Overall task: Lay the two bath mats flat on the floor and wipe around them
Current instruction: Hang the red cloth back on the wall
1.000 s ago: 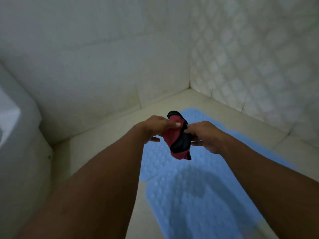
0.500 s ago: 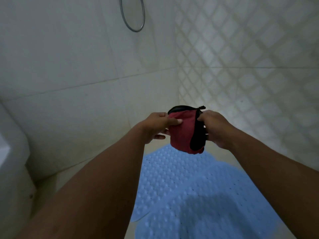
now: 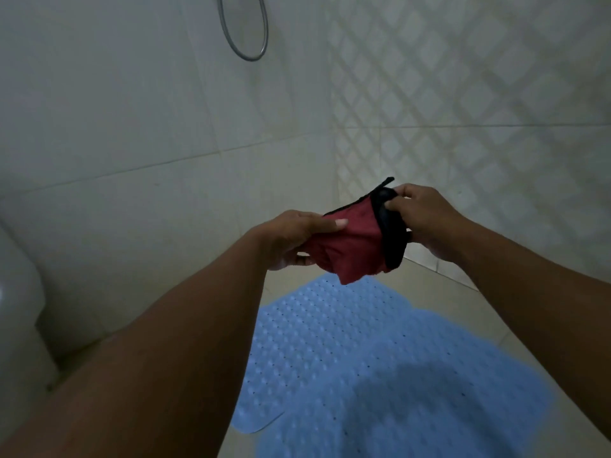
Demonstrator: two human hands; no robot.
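Above the shower floor, both bare hands hold a crumpled red cloth with a black border (image 3: 358, 241) in mid-air. The left hand (image 3: 292, 238) is clamped on the cloth's red left side, thumb on top and fingers curled beneath. The right hand (image 3: 421, 216) pinches the black-edged right corner between thumb and fingers. The cloth sags between them, clear of everything below.

On the pale tiled floor (image 3: 439, 285) lie two light blue, bumpy, perforated rubber bath mats. The farther mat (image 3: 317, 325) lies flat with its rounded far end almost under the cloth; the nearer mat (image 3: 413, 408) overlaps its near right part and runs off the bottom of the view. A rounded corner of blue sticks out at the lower left beside the left forearm. Bare floor shows as a strip along the diamond-patterned right wall (image 3: 479, 110), as a narrow band between the far mat and the plain tiled back wall (image 3: 132, 110), and beside the left arm. A white rounded fixture (image 3: 16, 309) stands at the left edge, well apart from the mats. A chrome hose loop (image 3: 246, 38) hangs on the back wall.
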